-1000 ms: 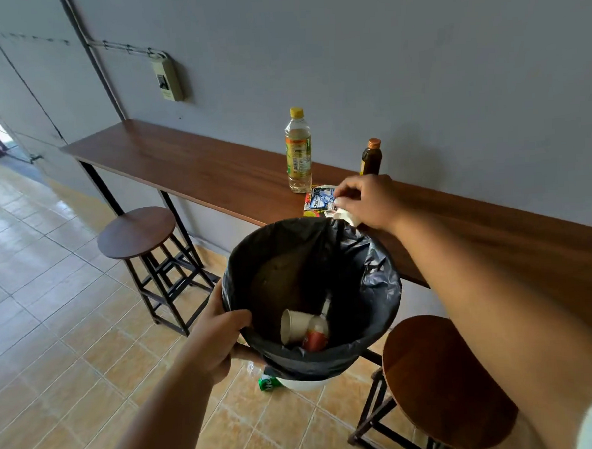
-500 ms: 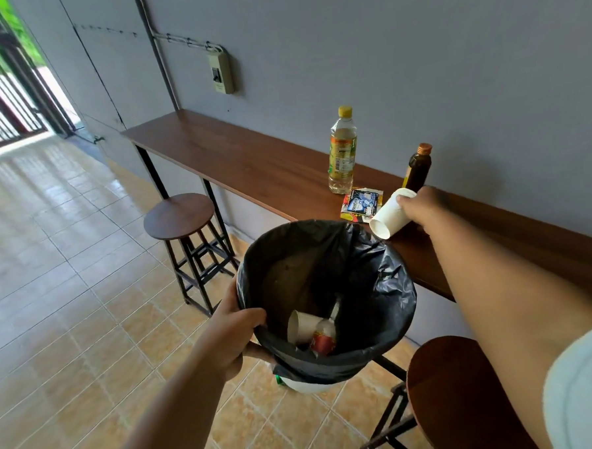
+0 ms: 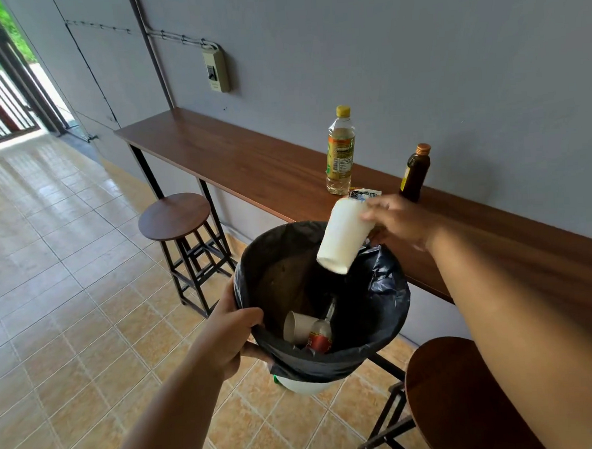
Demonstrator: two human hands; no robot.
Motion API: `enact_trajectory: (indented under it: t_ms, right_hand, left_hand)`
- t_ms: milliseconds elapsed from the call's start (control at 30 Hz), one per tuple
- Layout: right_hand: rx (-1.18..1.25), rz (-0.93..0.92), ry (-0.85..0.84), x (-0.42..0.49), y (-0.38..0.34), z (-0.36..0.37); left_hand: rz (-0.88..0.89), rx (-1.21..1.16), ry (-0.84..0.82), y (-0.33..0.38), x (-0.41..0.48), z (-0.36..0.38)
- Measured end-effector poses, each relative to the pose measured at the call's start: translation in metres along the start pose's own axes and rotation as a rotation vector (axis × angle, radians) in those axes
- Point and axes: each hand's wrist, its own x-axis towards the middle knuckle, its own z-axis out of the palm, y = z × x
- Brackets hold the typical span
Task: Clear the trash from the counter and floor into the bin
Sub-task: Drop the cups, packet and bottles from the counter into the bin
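Observation:
My left hand (image 3: 230, 337) grips the near rim of a bin lined with a black bag (image 3: 388, 308), held up beside the wooden counter (image 3: 236, 162). My right hand (image 3: 399, 222) holds a white paper cup (image 3: 343, 235) by its base, mouth tilted down over the bin's opening. Inside the bin lie another paper cup (image 3: 298, 325) and a red-labelled bottle (image 3: 319, 338). On the counter stand a yellow-capped plastic bottle (image 3: 340, 151) and a small brown bottle (image 3: 415, 171). A snack wrapper (image 3: 363, 192) lies partly hidden behind the cup.
A round wooden stool (image 3: 174, 215) stands under the counter to the left, and another stool (image 3: 451, 394) is at the lower right. Something green and white (image 3: 277, 379) shows on the tiled floor under the bin. A gate opens at the far left.
My right hand took the white cup off the counter and swung it over the bin, tipping its mouth downward. The view shifted left. My left hand stayed on the bin.

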Motion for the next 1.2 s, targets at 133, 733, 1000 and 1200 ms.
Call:
enact_trajectory:
  t_ms: [133, 733, 1000, 1200]
  right_hand:
    - [-0.244, -0.028, -0.262, 0.003, 0.005, 0.013]
    - [-0.955, 0.144, 0.16, 0.102, 0.07, -0.003]
    - [-0.982, -0.095, 0.314, 0.087, 0.09, 0.003]
    - [-0.733, -0.112, 0.621, 0.065, 0.074, 0.005]
  left_hand:
    - [0.001, -0.003, 0.004, 0.001, 0.003, 0.0]
    - [0.004, -0.033, 0.014, -0.004, 0.012, -0.009]
    - [-0.016, -0.055, 0.02, -0.003, 0.018, -0.011]
    - [-0.015, -0.058, 0.0, -0.001, 0.02, -0.012]
